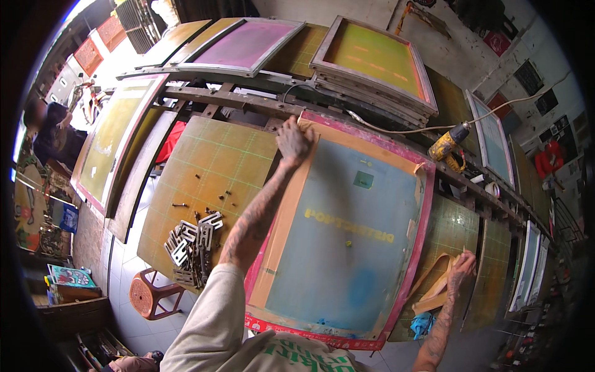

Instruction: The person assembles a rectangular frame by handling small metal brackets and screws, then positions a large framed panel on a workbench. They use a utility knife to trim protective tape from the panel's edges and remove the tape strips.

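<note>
A large screen-printing frame (429, 214) with a pink-red rim lies in front of me. Brown tape (286, 232) borders its blue-grey mesh (347, 273), which bears yellowish lettering and a small dark green square. My left hand (294, 141) is at the far left corner, its fingers curled over the rim and the end of the tape. To the right of the frame, my right hand (462, 268) is closed on a strip of brown tape (434, 282), which hangs in a loop. A crumpled blue cloth or wad (422, 325) lies just below the strip.
Metal clamps (195, 245) and loose bolts lie on the gridded board (214, 149) to the left. A yellow drill (447, 144) with a cord rests on the far rail. More screens (378, 59) are stacked behind. A stool (149, 296) stands at lower left; a person (57, 133) is at far left.
</note>
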Tool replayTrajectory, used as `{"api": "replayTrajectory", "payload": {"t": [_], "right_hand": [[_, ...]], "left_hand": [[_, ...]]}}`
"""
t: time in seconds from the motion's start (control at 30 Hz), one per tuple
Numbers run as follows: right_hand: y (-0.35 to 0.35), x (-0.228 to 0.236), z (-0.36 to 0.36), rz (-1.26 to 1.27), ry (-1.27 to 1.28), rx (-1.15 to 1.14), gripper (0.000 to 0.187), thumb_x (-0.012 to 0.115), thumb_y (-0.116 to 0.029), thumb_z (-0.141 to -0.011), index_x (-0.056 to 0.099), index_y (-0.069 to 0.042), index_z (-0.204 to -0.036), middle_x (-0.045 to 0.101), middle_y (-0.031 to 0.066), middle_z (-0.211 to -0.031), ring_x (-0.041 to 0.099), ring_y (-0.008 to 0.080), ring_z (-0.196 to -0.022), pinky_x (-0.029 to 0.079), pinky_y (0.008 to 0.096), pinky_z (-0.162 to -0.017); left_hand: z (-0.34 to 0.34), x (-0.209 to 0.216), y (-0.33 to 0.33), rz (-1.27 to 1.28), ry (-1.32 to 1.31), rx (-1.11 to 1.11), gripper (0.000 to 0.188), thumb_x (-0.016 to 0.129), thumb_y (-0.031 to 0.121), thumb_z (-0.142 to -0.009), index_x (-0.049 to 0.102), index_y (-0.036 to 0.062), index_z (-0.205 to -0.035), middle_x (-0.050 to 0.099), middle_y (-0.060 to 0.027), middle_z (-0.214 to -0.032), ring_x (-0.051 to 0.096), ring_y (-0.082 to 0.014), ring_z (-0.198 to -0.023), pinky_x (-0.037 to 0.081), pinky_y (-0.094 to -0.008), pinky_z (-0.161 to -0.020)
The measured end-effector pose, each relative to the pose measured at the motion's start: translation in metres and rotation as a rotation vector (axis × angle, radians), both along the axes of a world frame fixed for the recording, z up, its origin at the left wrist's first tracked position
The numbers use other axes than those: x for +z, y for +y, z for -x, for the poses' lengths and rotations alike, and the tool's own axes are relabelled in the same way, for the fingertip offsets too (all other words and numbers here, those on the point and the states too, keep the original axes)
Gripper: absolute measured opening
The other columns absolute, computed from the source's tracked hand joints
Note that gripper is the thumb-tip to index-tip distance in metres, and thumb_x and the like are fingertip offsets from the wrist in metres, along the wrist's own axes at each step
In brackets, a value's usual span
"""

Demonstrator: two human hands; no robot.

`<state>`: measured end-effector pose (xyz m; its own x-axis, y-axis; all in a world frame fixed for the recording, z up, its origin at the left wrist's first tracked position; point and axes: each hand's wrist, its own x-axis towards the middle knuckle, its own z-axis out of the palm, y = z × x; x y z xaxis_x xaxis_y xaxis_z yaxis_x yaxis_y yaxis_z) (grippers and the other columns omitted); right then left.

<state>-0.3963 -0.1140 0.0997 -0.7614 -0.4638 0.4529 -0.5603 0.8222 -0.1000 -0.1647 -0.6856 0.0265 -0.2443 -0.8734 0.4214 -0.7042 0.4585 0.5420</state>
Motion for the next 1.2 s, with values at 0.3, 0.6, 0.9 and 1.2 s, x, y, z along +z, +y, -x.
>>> {"api": "replayTrajectory", "payload": {"t": [0.3,0.6,0.9,1.2], "right_hand": [[-0.033,-0.025,-0.01,0.216,-0.011,0.116,0.017,0.046,-0.017,-0.098,0.047,-0.001,-0.105,0.049,0.0163,-0.13,0.049,0.0344,-0.114,0.039,0.0452,-0.094],[-0.108,-0.142,0.002,0.618,-0.363,0.078,0.03,0.043,-0.02,-0.101,0.045,0.002,-0.121,0.049,0.0199,-0.128,0.05,0.0303,-0.111,0.039,0.0392,-0.097],[-0.151,-0.122,-0.024,0.533,-0.227,0.121,0.016,0.046,-0.014,-0.098,0.05,-0.001,-0.107,0.059,0.0163,-0.093,0.059,0.0327,-0.085,0.046,0.0386,-0.073],[-0.023,-0.068,-0.043,0.634,-0.27,-0.086,0.018,0.045,-0.02,-0.099,0.048,-0.002,-0.1,0.054,0.0157,-0.097,0.055,0.0281,-0.09,0.045,0.0391,-0.079]], "left_hand": [[0.013,0.018,-0.036,-0.079,-0.175,-0.155,0.027,0.061,0.036,-0.083,0.072,0.0118,-0.086,0.068,-0.02,-0.083,0.067,-0.0351,-0.084,0.051,-0.0467,-0.07],[0.038,0.03,-0.048,-0.174,-0.456,-0.483,0.026,0.053,0.03,-0.088,0.063,0.0069,-0.095,0.068,-0.0199,-0.089,0.066,-0.038,-0.085,0.051,-0.05,-0.073],[0.029,-0.03,-0.001,-0.064,0.084,-1.09,0.022,0.048,0.016,-0.088,0.065,0.0084,-0.1,0.067,-0.0187,-0.091,0.064,-0.0365,-0.078,0.051,-0.0469,-0.07],[0.14,0.161,0.407,-0.416,0.422,-1.744,0.027,0.052,0.034,-0.093,0.062,0.0095,-0.098,0.063,-0.0121,-0.077,0.059,-0.0294,-0.069,0.046,-0.0424,-0.062]]}}
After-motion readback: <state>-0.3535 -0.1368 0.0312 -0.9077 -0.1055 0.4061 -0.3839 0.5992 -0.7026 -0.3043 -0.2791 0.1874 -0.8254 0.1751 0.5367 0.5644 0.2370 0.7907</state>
